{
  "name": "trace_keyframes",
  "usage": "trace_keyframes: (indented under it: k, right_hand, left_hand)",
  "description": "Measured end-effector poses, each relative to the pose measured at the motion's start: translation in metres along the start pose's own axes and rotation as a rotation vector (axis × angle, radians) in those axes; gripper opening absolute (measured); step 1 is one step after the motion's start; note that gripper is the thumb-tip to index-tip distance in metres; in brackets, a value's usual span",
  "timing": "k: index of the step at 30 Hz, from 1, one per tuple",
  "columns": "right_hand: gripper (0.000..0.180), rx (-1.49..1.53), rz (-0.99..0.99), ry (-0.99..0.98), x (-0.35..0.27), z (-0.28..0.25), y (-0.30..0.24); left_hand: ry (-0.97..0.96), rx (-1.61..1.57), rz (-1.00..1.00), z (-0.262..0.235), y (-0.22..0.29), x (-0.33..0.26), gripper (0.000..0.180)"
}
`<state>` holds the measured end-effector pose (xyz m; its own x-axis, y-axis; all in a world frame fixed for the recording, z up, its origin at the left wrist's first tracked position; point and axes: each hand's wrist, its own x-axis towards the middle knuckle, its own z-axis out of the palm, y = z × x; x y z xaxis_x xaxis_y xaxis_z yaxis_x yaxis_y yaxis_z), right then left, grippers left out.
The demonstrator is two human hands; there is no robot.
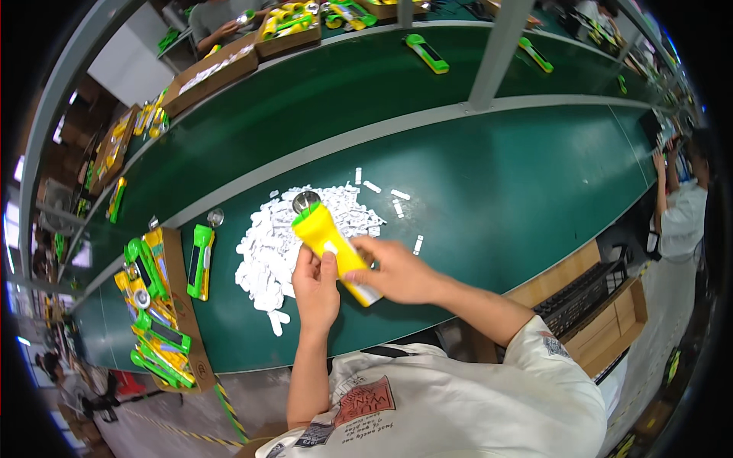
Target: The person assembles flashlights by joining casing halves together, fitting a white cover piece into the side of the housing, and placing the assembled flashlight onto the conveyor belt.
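Note:
Over the green table I hold a yellow flashlight [321, 229] with a green collar and a shiny round reflector at its far left end. It is tilted, its tail toward me on the right. My left hand [316, 294] is closed around its left side, with the thumb on the body. My right hand [401, 273] grips it from the right near the tail, fingers on the yellow body. White patches show on the flashlight beside my hands. Beneath and behind it spreads a heap of small white flat pieces [263, 256], partly hidden by my left hand and the flashlight.
Left of the heap lies a green-and-yellow flashlight [200, 263]. An open cardboard box [189, 328] beside it holds several more. A grey metal rail [336, 137] separates the table from a green belt carrying flashlights [427, 55]. Co-workers sit behind and at right.

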<state>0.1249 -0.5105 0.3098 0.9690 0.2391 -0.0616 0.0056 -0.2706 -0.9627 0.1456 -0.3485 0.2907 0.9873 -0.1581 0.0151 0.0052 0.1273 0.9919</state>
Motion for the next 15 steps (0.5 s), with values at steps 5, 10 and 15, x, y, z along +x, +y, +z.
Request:
trace_keyframes:
  k: [5, 10, 15]
  right_hand:
    - [0.036, -0.136, -0.090, 0.351, 0.087, -0.089, 0.026]
    - [0.048, -0.931, 0.156, 0.716, 0.206, -0.217, 0.051]
    - [0.044, -1.111, 0.227, 0.819, 0.290, -0.272, 0.112]
  left_hand:
    - [0.047, 0.117, 0.057, -0.024, 0.007, -0.015, 0.055]
    - [0.172, 0.120, -0.086, -0.059, -0.014, -0.059, 0.037]
    - [0.490, 0.233, -0.182, -0.079, -0.023, -0.091, 0.024]
